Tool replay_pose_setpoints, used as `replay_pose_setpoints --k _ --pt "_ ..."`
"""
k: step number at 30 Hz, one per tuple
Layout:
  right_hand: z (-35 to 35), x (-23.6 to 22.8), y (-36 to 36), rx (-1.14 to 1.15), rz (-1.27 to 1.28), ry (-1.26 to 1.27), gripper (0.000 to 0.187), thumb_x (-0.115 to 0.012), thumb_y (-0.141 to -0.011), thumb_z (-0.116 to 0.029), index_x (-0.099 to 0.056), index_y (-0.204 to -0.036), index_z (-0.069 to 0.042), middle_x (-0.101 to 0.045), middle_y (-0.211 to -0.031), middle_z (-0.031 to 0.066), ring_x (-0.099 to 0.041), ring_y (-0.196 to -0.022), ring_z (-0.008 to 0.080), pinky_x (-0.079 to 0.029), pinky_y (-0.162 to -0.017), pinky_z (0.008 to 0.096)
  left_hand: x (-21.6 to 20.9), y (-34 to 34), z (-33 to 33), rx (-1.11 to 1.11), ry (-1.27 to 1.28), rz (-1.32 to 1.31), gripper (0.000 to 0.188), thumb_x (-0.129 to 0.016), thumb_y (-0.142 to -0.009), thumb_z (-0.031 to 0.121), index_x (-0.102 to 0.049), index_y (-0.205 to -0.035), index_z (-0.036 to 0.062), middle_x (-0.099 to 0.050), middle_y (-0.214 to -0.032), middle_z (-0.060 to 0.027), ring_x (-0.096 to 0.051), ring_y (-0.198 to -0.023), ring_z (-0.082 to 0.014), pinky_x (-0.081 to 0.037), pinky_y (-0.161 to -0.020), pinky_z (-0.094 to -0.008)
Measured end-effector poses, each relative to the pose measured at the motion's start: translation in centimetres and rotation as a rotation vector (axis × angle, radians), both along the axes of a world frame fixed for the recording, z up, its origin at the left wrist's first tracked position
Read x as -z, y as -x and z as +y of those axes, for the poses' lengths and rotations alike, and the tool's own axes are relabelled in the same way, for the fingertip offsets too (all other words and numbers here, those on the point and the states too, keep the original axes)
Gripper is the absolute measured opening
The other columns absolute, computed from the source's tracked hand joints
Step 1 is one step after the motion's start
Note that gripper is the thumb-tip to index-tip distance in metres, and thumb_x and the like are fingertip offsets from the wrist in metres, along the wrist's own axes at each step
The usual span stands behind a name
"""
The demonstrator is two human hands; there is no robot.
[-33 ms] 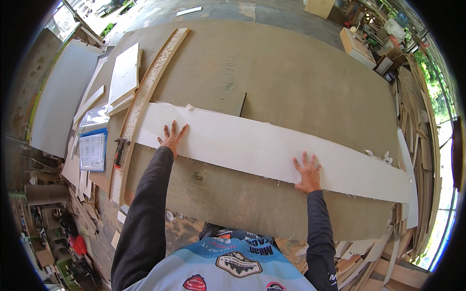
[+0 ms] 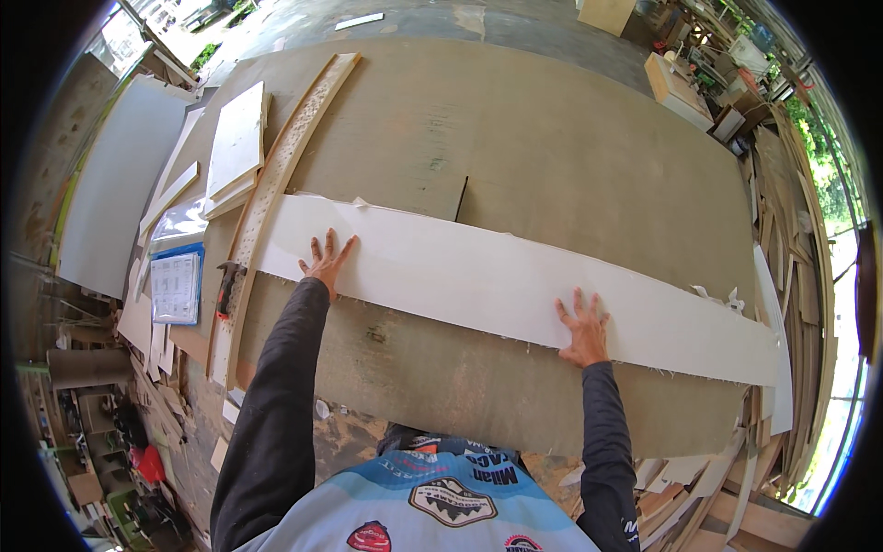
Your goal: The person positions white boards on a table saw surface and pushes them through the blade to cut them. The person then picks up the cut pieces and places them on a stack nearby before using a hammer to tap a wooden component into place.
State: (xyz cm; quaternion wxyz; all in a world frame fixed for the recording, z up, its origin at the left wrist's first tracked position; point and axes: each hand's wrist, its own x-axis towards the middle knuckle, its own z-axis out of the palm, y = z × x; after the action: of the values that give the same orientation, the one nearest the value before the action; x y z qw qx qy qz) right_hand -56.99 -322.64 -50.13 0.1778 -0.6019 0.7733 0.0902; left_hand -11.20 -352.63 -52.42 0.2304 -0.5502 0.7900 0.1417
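The largest thing we see is the wide brown table (image 2: 570, 175), with some faint dark marks on its far part, which we cannot read. At the left side stands a big pale panel (image 2: 129, 184). Across the table, in front of the person, lies the long white strip (image 2: 460, 276); its near edge is rough with small splinters, and its left end is at the wooden rail (image 2: 291, 138), whose face is dotted. The person wears a light blue shirt (image 2: 322, 515) with several printed marks: a dark angular badge with a mountain picture, a small red badge, and dark lettering near the lower hem. Left of the rail there is a stack of white boards (image 2: 236, 138), and nearer to us a blue-edged folder (image 2: 189, 321) with a printed sheet, its lines too small for us to read. The left hand (image 2: 326, 263) is laid on the strip toward its left end, and the right hand (image 2: 583, 331) farther right, near its lower edge. In both, the grip is wide, fingers spread, enclosing nothing. The smallest is the hammer (image 2: 227, 290), dark-headed with red on its handle, resting on the rail.
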Motion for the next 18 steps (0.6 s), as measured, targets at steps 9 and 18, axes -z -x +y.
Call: replay_pose_setpoints --k 9,18 --pt "-0.25 0.04 0.29 0.005 0.012 0.005 0.109 -0.086 -0.054 -0.02 -0.04 -0.151 -0.034 -0.016 -0.165 0.0126 -0.013 -0.148 0.0499 -0.027 -0.106 0.0777 0.32 0.27 -0.56 -0.004 -0.002 0.011 0.149 -0.083 -0.051 -0.013 0.003 -0.155 0.0485 0.014 -0.166 -0.0139 0.001 -0.149 -0.0508 -0.023 -0.104 -0.0793" --pt "-0.87 0.16 0.62 -0.004 0.012 0.025 0.108 -0.087 -0.053 -0.021 -0.041 -0.15 -0.033 -0.017 -0.165 0.0125 -0.015 -0.147 0.0501 -0.028 -0.105 0.0785 -0.03 0.52 -0.96 -0.005 -0.006 -0.002 0.145 -0.081 -0.054 -0.012 0.003 -0.156 0.0473 0.014 -0.166 -0.0125 0.001 -0.149 -0.0516 -0.025 -0.103 -0.0794"
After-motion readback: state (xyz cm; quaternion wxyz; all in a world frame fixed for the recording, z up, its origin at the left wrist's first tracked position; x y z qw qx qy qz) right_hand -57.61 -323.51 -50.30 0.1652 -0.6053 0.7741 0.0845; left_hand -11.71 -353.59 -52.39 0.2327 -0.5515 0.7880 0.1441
